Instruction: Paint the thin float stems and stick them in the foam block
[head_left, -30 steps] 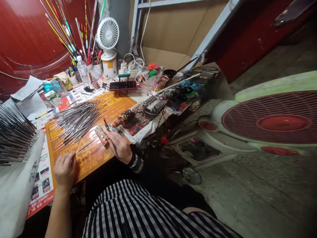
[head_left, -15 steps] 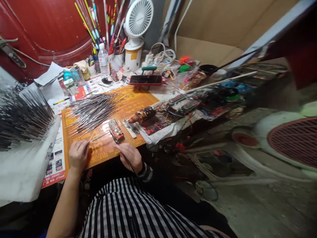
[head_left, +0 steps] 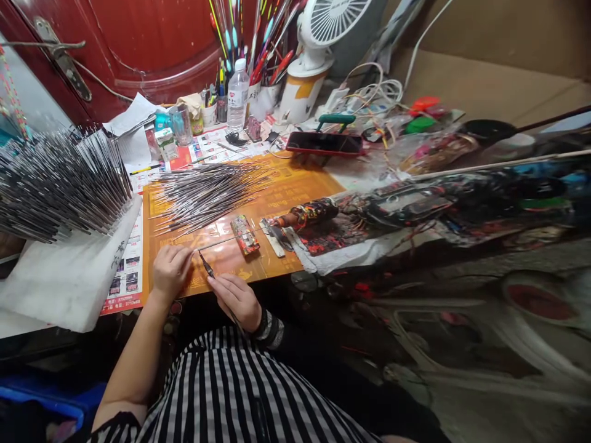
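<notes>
My left hand (head_left: 172, 271), fingers pinched, holds the near end of a thin grey stick (head_left: 221, 242). The stick points right, its far end over a small paint-spattered block (head_left: 245, 237). My right hand (head_left: 237, 301) is closed on a slim dark brush-like tool (head_left: 207, 266). That tool's tip is at the stick, just beside my left fingertips; whether it touches I cannot tell. Beyond my hands, a heap of thin dark sticks (head_left: 207, 194) lies on the orange mat (head_left: 281, 178).
Many upright sticks stand in a white foam block (head_left: 78, 289) at left. A flat scraper-like piece (head_left: 273, 239) and a paint-crusted cloth (head_left: 332, 252) lie right of the block. Behind are a phone (head_left: 325, 143), a bottle (head_left: 237, 95) and a white fan (head_left: 335, 24).
The camera view has turned, shifting the table scene to the right. The tool in my right hand has moved from the spattered block to the stick beside my left fingers.
</notes>
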Tool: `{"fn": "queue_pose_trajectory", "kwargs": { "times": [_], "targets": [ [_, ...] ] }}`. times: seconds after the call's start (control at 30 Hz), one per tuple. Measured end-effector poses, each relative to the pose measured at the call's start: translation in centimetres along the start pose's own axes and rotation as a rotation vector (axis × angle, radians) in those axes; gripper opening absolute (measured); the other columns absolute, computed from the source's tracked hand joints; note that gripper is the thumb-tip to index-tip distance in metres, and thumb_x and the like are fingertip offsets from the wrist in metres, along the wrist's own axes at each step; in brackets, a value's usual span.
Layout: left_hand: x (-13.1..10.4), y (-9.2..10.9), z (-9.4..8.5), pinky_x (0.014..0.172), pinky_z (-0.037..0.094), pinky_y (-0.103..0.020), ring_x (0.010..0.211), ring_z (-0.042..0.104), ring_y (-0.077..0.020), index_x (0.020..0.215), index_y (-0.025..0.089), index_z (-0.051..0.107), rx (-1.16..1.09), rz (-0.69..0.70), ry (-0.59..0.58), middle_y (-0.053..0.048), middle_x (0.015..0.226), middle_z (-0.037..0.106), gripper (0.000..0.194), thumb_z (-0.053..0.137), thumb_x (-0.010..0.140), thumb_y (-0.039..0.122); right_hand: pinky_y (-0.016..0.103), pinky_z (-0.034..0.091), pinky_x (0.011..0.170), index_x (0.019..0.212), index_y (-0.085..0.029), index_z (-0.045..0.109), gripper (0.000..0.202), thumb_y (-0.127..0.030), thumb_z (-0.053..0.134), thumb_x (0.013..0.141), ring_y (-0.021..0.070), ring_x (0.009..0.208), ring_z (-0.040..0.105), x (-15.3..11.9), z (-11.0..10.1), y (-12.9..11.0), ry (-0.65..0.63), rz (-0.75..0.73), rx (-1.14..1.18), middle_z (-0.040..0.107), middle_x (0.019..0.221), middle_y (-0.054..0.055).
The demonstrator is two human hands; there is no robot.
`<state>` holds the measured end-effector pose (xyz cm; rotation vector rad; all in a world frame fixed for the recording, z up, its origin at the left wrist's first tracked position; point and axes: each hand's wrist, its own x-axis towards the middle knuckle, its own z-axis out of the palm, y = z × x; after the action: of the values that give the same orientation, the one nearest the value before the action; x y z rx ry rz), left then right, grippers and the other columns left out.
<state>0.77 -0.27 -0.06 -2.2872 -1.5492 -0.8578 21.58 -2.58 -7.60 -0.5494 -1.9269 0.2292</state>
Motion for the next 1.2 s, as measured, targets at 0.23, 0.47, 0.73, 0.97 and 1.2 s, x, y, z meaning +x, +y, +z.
{"fn": "queue_pose_trajectory", "kwargs": {
  "times": [0.23,0.47,0.73,0.97,1.2],
  "targets": [
    [0.0,0.1,0.0,0.078,0.049,-0.036,0.082,0.064,-0.0196,0.097,0.022,0.070,0.016,-0.001,0.008,-0.006,0.090,0.074,0.020,0.051,0.099,0.028,0.042,0.062,0.094,0.152,-0.016,0.042,0.060,-0.006,0.053,0.094,0.0243,0.113,0.069,0.3,-0.1,-0.3,-0.004,0.017,0.006,0.072,0.120,0.014],
    [0.0,0.0,0.0,0.079,0.048,-0.035,0.083,0.064,-0.0193,0.098,0.021,0.069,-0.009,0.009,0.018,-0.006,0.090,0.073,0.016,0.054,0.098,0.026,0.044,0.062,0.092,0.153,-0.016,0.039,0.062,-0.005,0.052,0.094,0.0254,0.113,0.067,0.6,-0.1,-0.5,-0.004,0.022,0.005,0.072,0.121,0.014],
    [0.2,0.0,0.0,0.079,0.048,-0.034,0.081,0.064,-0.0188,0.099,0.021,0.069,-0.010,0.024,0.047,-0.006,0.090,0.074,0.015,0.055,0.097,0.024,0.038,0.064,0.084,0.148,-0.015,0.048,0.058,-0.005,0.055,0.091,0.0227,0.103,0.070,0.4,-2.0,0.4,0.081,-0.031,-0.002,0.075,0.108,0.012],
    [0.4,-0.2,-0.3,0.079,0.048,-0.033,0.081,0.062,-0.0190,0.102,0.020,0.069,-0.007,0.070,0.070,-0.005,0.090,0.073,0.013,0.058,0.094,0.020,0.039,0.063,0.082,0.146,-0.018,0.050,0.055,-0.006,0.054,0.092,0.0219,0.100,0.070,-0.7,-5.0,3.2,0.164,0.025,-0.138,0.074,0.109,0.012],
    [0.5,-0.6,-0.1,0.080,0.049,-0.033,0.082,0.063,-0.0194,0.105,0.020,0.069,-0.004,0.084,0.064,-0.006,0.092,0.073,0.015,0.061,0.093,0.019,0.041,0.062,0.086,0.149,-0.019,0.047,0.057,-0.008,0.054,0.093,0.0231,0.103,0.069,-0.9,-5.1,3.7,0.157,0.055,-0.189,0.073,0.113,0.012]
  ]
}}
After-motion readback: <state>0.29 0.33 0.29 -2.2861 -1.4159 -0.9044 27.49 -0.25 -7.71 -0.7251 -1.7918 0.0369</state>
